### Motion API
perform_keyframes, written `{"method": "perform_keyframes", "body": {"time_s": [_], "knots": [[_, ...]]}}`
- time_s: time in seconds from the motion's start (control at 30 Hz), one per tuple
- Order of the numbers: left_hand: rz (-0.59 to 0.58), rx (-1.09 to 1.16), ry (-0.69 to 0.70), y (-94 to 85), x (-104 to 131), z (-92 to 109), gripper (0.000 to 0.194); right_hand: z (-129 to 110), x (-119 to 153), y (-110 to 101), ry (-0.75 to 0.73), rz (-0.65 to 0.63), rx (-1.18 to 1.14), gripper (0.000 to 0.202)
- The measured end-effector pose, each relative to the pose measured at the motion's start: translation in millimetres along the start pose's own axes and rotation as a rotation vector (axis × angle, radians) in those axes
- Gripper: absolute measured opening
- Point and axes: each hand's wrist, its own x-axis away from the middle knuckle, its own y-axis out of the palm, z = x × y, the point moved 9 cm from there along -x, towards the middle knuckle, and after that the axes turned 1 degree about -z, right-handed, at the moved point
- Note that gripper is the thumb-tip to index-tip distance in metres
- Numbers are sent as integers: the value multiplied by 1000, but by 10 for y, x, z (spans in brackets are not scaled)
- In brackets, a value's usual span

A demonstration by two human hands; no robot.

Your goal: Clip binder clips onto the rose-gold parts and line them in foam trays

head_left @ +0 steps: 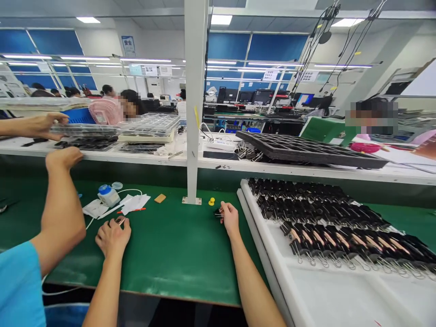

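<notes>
My right hand [230,218] is closed on a small black binder clip [218,212] with wire handles, held just above the green mat [177,259]. Over to the left, my left hand [114,237] rests low at the mat with its fingers curled together. A small pale and dark piece shows at its fingertips, too small to name. Beside my right hand sits a yellow knob-shaped thing [211,201]. On the right, rows of black binder clips [320,218] stand on a white tray [327,290], several gripping flat tan pieces.
A white bottle with a blue cap [108,196], papers [135,204] and a tan block [160,198] lie past my left hand. A white post [192,113] rises ahead. A black divided tray [306,150] lies on the shelf. A co-worker's blue-sleeved arm [64,209] reaches in at left.
</notes>
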Motion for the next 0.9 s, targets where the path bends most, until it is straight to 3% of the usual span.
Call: {"method": "perform_keyframes", "body": {"time_s": [0.13, 0.27, 0.4, 0.5, 0.57, 0.67, 0.73, 0.8, 0.9], "knots": [[-55, 24, 28, -30, -141, -87, 46, 14, 13, -41, 6, 40, 9, 53], [-110, 147, 68, -38, -134, -89, 43, 17, 36, -101, 14, 91, 57, 57], [-178, 435, 93, -5, -1, 144, 29, -39, 43, -166, -51, 143, 148, 61], [-308, 861, 89, 47, 237, 640, 36, -26, 12, -197, -72, 163, 157, 60], [-512, 1121, 104, 121, 485, 1160, 48, 3, -6, -208, -52, 171, 138, 58], [-756, 1340, 140, 155, 863, 1934, 52, 16, -2, -215, -9, 185, 85, 56], [-880, 1412, 160, 183, 1072, 2346, 53, -1, 1, -227, 5, 204, 83, 55], [-984, 1450, 182, 238, 1243, 2653, 54, -7, -18, -266, 10, 239, 113, 55], [-1087, 1493, 207, 341, 1434, 2912, 56, 26, -79, -378, 5, 316, 158, 56]]}}
